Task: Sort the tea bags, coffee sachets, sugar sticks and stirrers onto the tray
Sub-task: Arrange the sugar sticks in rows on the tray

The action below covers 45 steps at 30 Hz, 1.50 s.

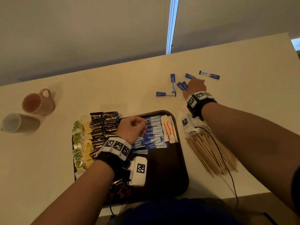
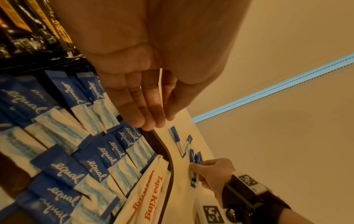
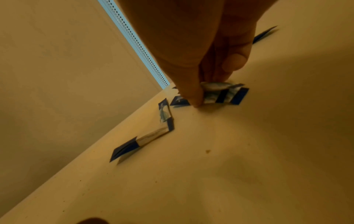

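On the dark tray (image 1: 162,176) lie rows of tea bags (image 1: 81,143), black coffee sachets (image 1: 103,125), blue sugar sticks (image 1: 151,137) and white Tapa King sachets (image 1: 168,129). My left hand (image 1: 142,127) hovers over the blue rows, and a thin pale packet (image 2: 161,91), seen edge-on, sits between its thumb and fingers. At the far right of the table my right hand (image 1: 194,80) pinches a small bunch of blue sugar sticks (image 3: 222,94) against the tabletop. Other loose blue sticks (image 1: 172,82) lie around it. The wooden stirrers (image 1: 211,153) lie in a pile right of the tray.
A pink mug (image 1: 38,103) and a pale mug (image 1: 17,123) lie on their sides at the table's left. The wall runs along the table's far edge. A black cable (image 1: 227,172) crosses the stirrer pile toward the near edge.
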Each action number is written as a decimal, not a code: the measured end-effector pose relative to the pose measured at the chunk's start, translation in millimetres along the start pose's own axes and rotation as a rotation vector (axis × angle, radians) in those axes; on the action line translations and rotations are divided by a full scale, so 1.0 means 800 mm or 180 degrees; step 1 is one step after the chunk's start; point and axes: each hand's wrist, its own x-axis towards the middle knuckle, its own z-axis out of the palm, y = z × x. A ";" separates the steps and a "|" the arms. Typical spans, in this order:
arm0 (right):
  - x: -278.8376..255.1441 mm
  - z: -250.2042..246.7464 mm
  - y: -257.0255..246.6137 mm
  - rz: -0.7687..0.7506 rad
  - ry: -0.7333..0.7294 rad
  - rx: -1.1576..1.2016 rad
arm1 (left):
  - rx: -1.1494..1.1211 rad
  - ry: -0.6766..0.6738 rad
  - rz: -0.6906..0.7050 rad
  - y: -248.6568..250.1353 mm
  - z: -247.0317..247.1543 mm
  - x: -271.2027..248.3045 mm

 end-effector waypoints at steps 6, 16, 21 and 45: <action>-0.023 -0.007 0.019 0.0035 -0.0016 0.0215 | -0.0022 -0.0063 0.0118 0.009 -0.003 -0.004; -0.191 -0.013 -0.070 -0.1923 -0.0516 0.0454 | -0.0616 -0.0135 0.0089 0.027 -0.005 -0.030; -0.228 0.008 -0.093 -0.2236 -0.0697 0.0221 | -0.0431 -0.0184 0.0092 0.002 -0.024 -0.044; -0.232 0.037 -0.097 -0.1839 -0.1159 0.1917 | -0.0841 0.0101 0.0030 -0.042 -0.084 -0.055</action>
